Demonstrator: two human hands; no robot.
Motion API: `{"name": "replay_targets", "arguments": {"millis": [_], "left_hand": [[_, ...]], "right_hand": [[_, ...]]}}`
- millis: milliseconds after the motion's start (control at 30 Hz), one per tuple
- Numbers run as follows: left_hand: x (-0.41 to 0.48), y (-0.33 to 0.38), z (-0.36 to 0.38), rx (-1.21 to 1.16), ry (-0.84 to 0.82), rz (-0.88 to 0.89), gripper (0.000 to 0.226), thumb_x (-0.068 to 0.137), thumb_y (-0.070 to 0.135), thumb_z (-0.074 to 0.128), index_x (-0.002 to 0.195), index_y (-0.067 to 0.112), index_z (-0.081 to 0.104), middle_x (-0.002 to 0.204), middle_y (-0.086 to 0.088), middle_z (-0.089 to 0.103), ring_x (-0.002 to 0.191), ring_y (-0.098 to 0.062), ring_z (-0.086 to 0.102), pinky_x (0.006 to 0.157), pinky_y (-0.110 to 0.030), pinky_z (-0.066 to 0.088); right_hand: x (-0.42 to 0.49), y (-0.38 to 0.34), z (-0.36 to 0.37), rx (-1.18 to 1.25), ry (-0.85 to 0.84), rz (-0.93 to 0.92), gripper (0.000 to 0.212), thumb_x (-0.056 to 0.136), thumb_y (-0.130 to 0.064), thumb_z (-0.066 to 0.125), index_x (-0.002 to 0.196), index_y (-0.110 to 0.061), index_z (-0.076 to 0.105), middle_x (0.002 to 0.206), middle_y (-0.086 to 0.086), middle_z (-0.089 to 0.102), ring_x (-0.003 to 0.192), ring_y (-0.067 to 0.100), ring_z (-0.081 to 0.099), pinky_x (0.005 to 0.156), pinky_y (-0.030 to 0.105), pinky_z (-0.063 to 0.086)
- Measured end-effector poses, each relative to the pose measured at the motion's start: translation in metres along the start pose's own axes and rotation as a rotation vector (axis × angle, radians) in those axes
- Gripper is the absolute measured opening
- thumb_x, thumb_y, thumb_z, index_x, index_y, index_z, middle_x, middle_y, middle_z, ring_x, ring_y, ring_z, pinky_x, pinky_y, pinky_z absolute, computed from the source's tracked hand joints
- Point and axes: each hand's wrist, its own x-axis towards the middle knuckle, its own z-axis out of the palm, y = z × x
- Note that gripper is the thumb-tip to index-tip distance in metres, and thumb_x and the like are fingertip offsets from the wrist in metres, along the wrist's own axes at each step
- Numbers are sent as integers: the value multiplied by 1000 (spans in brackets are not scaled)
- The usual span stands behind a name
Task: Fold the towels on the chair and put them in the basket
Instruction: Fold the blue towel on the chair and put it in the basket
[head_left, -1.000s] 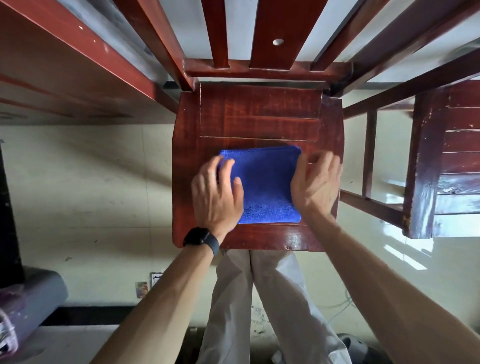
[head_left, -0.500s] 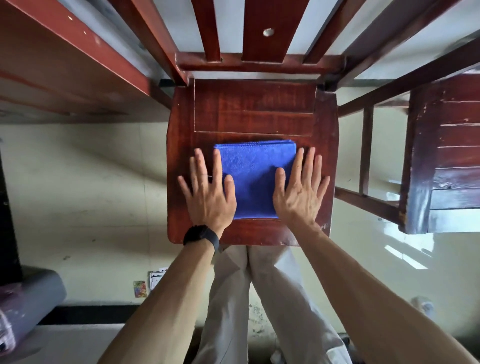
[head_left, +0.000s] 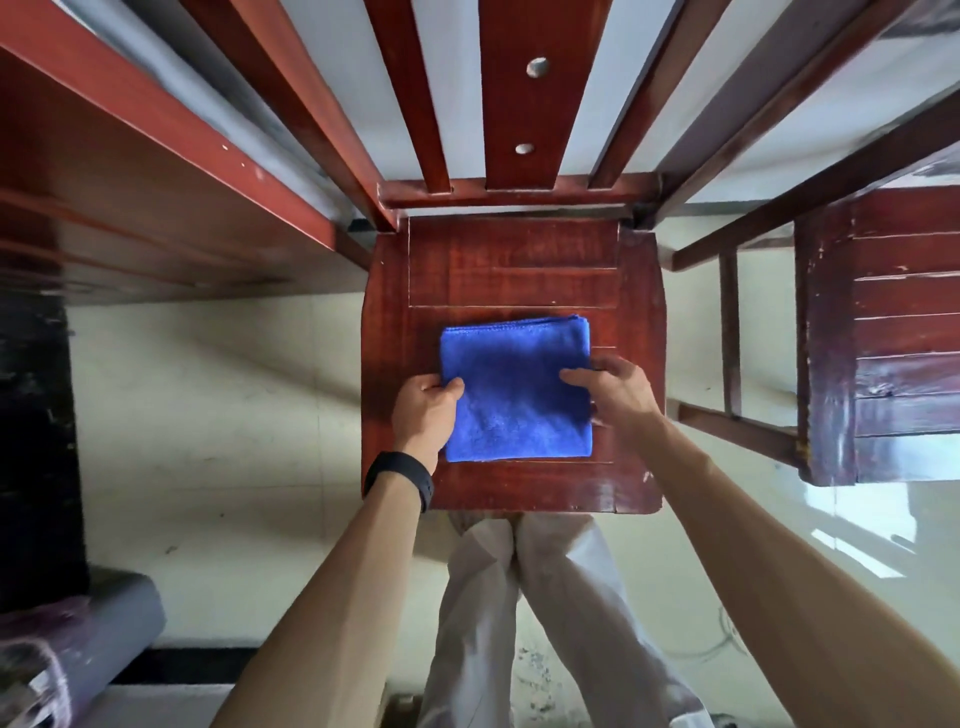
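A blue towel (head_left: 514, 395), folded into a thick square, lies flat on the seat of a dark red wooden chair (head_left: 514, 260). My left hand (head_left: 423, 413) pinches the towel's left edge, thumb on top and fingers tucked under. My right hand (head_left: 615, 392) pinches its right edge the same way. A black band sits on my left wrist. No basket is in view.
A second wooden chair (head_left: 883, 338) stands close on the right. A red wooden table edge (head_left: 156, 171) runs along the upper left. A grey and purple bundle (head_left: 67, 649) lies at the lower left on the pale tiled floor. My legs in light trousers are below the seat.
Both hands were pressing flat on the towel's sides. They have now curled and taken hold of its left and right edges. The view has tilted a little upward.
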Motion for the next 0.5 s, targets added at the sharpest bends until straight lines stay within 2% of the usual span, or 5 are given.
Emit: {"name": "replay_targets", "arguments": {"millis": [133, 267, 333, 400, 500], "left_hand": [[-12, 6, -12, -59, -55, 10, 25, 88, 18, 72, 108, 5, 67, 103, -8, 72, 96, -23, 68, 89, -36, 53], [-38, 17, -22, -150, -147, 14, 21, 91, 11, 69, 111, 8, 64, 100, -7, 71, 91, -20, 65, 77, -28, 51], [-56, 28, -33, -180, -213, 33, 18, 92, 9, 66, 111, 10, 67, 100, -6, 72, 92, -20, 67, 80, -33, 53], [-78, 44, -50, -206, -276, 51, 20, 94, 10, 64, 113, 12, 70, 104, -5, 74, 91, -18, 68, 79, -31, 54], [-124, 79, -79, -257, -391, 62, 21, 95, 9, 61, 110, 20, 70, 99, 3, 76, 79, -11, 71, 65, -24, 54]], "right_hand": [[-14, 4, -10, 50, -91, -65, 27, 69, -20, 84, 89, -16, 66, 89, 3, 70, 85, 23, 67, 82, 45, 58], [-38, -3, -21, 133, -155, -35, 32, 78, -11, 83, 105, -9, 65, 103, 9, 74, 92, 25, 73, 86, 44, 60], [-60, -13, -34, 199, -213, -29, 32, 82, -11, 81, 112, -9, 69, 110, 11, 75, 98, 28, 74, 90, 45, 59], [-89, -28, -53, 272, -292, -29, 38, 80, -15, 81, 117, -8, 70, 114, 13, 75, 102, 30, 73, 93, 45, 58], [-144, -51, -89, 325, -392, -60, 44, 80, -19, 78, 122, -10, 68, 116, 11, 74, 104, 30, 73, 85, 41, 59]]}}
